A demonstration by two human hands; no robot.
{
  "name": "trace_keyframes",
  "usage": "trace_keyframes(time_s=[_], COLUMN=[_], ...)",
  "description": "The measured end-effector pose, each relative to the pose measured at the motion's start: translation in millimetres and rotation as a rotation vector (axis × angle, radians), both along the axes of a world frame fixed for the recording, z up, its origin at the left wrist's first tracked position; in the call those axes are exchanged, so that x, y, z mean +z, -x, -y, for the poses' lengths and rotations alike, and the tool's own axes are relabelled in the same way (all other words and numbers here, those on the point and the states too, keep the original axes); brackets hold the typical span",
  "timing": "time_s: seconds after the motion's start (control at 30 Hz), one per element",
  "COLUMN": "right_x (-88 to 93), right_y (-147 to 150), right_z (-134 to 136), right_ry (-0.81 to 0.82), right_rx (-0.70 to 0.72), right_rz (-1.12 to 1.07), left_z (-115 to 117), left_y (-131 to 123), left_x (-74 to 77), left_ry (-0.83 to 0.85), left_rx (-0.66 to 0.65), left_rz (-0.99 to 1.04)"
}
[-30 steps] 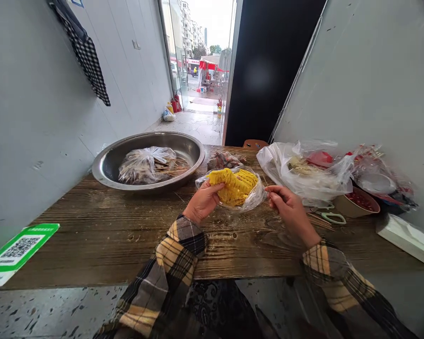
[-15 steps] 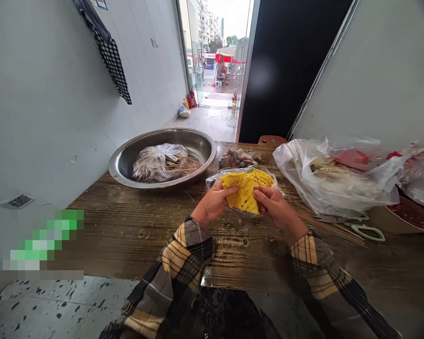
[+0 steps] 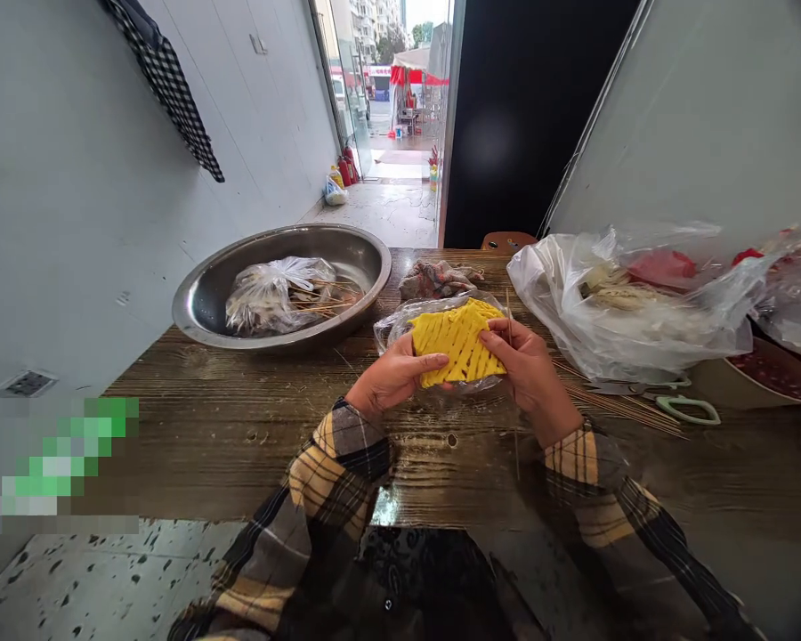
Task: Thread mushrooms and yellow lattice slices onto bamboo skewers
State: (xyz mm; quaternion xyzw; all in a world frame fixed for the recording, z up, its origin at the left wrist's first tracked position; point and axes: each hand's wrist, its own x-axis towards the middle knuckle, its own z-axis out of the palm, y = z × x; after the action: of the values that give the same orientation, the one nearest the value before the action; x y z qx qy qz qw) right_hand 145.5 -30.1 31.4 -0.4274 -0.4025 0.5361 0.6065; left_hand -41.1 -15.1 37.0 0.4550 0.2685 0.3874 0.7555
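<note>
Both hands hold a floppy yellow food sheet [image 3: 454, 343] with rows of slanted slits, spread out above the table. My left hand [image 3: 397, 374] pinches its left side, thumb on top. My right hand [image 3: 524, 361] grips the right side with thumb on the face, and a thin bamboo skewer [image 3: 516, 445] stands upright in that hand, showing above and below it. Under and behind the sheet lies a clear plastic bag [image 3: 391, 331]; what else it holds is hidden. A crumpled grey and red rag [image 3: 437, 279] sits just beyond.
On the left a large steel basin [image 3: 204, 322] holds a bag of skewered food [image 3: 273, 294]. To the right are loose bamboo skewers [image 3: 631, 409], green-handled scissors [image 3: 689, 409], a big plastic bag [image 3: 561, 285] and a tub of red contents [image 3: 727, 383]. The wooden table's [image 3: 273, 472] near edge is close.
The yellow sheet is spread flatter, with its slits now facing me. A skewer now shows upright at my right hand. The whole view has shifted slightly.
</note>
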Motion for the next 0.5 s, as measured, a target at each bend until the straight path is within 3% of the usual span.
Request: trace_keyframes(time_s=[0.17,0.5], right_x=[-3.4,-6.9], right_y=[1.7,2.0], right_z=[-0.1,-1.9], right_ry=[-0.018,0.020], right_rx=[0.001,-0.012], right_rz=[-0.025,0.018], left_z=[-1.1,0.2], left_y=[-4.1,-6.6], left_x=[-1.8,-2.0], left_ry=[0.014,0.021], left_rx=[0.083,0.076], left_rz=[0.004,-0.004])
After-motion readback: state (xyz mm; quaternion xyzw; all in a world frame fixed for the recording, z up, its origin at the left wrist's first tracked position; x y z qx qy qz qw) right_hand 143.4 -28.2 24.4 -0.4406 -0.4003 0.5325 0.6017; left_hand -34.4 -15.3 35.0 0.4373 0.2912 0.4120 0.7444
